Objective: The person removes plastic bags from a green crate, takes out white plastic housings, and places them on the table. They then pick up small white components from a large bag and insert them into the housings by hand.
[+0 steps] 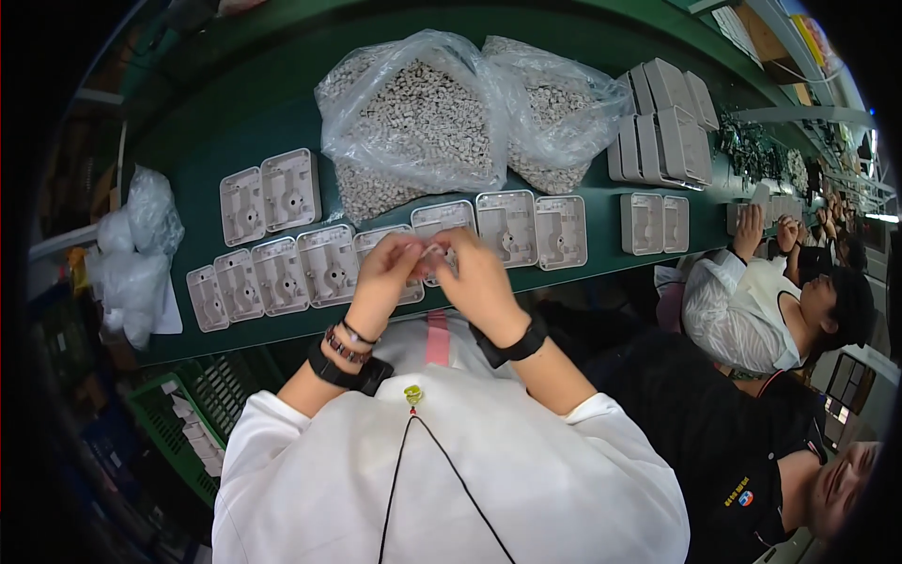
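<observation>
My left hand (383, 277) and my right hand (477, 282) meet fingertip to fingertip in front of my chest. Both are closed in a pinch on something small and pale between them, mostly covered by the fingers. Below and around them runs a row of light-grey plastic housings, open side up, each with a round post inside. A housing (443, 215) lies just past my fingertips, and another housing (376, 241) is partly covered by my left hand. Right of my right hand sits one more housing (507, 230).
Behind the row, clear plastic bags (423, 122) hold many small pale parts on the green table (197, 197). Stacked housings (667, 141) stand at the far right. Crumpled plastic bags (141, 244) hang at the left, above a green crate (178, 432). Co-workers (766, 305) are seated on the right.
</observation>
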`<act>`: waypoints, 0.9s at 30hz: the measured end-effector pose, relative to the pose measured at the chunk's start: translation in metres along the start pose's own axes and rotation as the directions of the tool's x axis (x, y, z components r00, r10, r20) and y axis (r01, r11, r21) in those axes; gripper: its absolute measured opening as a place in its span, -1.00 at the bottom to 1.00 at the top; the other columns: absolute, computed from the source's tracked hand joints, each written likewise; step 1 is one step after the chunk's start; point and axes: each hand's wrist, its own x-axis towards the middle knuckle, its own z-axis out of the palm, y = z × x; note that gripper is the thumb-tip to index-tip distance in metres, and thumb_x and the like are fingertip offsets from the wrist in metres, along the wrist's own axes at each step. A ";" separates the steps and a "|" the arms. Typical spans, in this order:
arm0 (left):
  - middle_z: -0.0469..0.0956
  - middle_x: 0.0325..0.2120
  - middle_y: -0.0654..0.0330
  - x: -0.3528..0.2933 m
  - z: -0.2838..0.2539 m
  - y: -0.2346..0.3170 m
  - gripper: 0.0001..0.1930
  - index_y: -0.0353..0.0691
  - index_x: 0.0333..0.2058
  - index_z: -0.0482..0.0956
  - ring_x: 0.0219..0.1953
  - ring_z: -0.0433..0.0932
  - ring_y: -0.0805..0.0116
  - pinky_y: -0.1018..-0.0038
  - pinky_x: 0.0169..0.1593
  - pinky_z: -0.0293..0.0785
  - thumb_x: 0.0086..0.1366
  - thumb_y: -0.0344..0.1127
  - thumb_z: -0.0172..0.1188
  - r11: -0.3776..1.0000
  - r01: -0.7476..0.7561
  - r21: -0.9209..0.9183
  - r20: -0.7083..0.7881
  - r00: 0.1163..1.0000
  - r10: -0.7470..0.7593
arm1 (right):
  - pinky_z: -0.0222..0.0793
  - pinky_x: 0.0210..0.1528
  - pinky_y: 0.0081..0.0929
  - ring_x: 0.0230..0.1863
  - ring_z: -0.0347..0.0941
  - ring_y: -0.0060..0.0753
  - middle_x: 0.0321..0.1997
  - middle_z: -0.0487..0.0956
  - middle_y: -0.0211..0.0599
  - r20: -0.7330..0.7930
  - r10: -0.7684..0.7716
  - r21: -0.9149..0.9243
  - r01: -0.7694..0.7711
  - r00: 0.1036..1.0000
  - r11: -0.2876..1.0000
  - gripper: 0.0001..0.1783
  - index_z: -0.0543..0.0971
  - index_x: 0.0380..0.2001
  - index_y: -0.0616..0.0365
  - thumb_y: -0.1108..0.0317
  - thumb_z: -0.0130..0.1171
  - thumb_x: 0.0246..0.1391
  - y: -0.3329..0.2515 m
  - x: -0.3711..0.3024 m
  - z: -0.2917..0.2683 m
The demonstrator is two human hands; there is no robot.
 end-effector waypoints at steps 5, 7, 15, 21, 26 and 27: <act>0.34 -0.59 0.37 -0.032 -0.043 -0.013 -0.84 -0.23 -0.35 0.35 -0.59 0.27 0.61 0.70 -0.45 0.24 0.26 -0.25 -0.07 0.936 0.172 -0.306 -0.088 0.974 -0.207 | 0.24 -0.37 -0.58 -0.39 0.31 -0.35 -0.41 0.36 -0.19 0.330 0.144 0.238 -0.230 0.933 0.944 -0.84 0.43 -0.43 0.20 0.42 0.12 -0.15 -0.017 -0.002 0.019; 0.26 -0.64 0.38 -0.043 -0.054 0.002 -0.82 -0.21 -0.38 0.32 -0.61 0.21 0.61 0.69 -0.48 0.18 0.28 -0.23 -0.11 0.898 0.221 -0.381 0.078 0.975 -0.206 | 0.22 -0.35 -0.60 -0.35 0.28 -0.38 -0.35 0.32 -0.22 0.243 -0.085 0.357 -0.008 0.966 0.934 -0.85 0.43 -0.44 0.18 0.43 0.13 -0.15 -0.016 -0.001 0.035; 0.14 -0.70 0.39 -0.076 -0.133 0.016 -0.79 -0.21 -0.36 0.30 -0.65 0.10 0.60 0.68 -0.52 0.08 0.30 -0.18 -0.14 0.991 0.101 -0.091 0.152 0.985 -0.087 | 0.21 -0.37 -0.56 -0.32 0.27 -0.34 -0.34 0.29 -0.26 0.203 -0.264 0.368 0.177 0.943 0.913 -0.86 0.43 -0.46 0.16 0.45 0.14 -0.17 -0.068 -0.002 0.111; 0.17 -0.71 0.39 -0.105 -0.240 0.017 -0.80 -0.21 -0.37 0.32 -0.65 0.13 0.62 0.69 -0.53 0.09 0.30 -0.21 -0.14 0.980 0.085 -0.178 0.073 0.995 -0.073 | 0.25 -0.35 -0.31 -0.34 0.33 -0.18 -0.44 0.35 -0.22 0.401 -0.324 0.181 0.272 0.857 0.945 -0.89 0.39 -0.49 0.18 0.45 0.08 -0.15 -0.128 0.005 0.201; 0.20 -0.70 0.35 -0.105 -0.339 0.006 -0.81 -0.24 -0.30 0.31 -0.65 0.16 0.54 0.63 -0.53 0.14 0.23 -0.24 -0.03 0.966 -0.152 0.208 -0.120 0.976 0.180 | 0.25 -0.40 -0.30 -0.42 0.35 -0.11 -0.49 0.40 -0.23 0.332 -0.437 0.166 0.404 0.836 0.900 -0.92 0.41 -0.53 0.17 0.49 0.09 -0.19 -0.164 0.012 0.288; 0.24 -0.68 0.30 -0.102 -0.358 -0.001 -0.77 -0.25 -0.26 0.31 -0.65 0.21 0.48 0.58 -0.52 0.17 0.19 -0.24 0.03 0.789 -0.307 0.532 -0.143 0.886 0.441 | 0.25 -0.40 -0.30 -0.41 0.35 -0.13 -0.48 0.41 -0.23 0.335 -0.485 0.099 0.482 0.808 0.871 -0.93 0.42 -0.54 0.15 0.48 0.09 -0.20 -0.169 0.015 0.301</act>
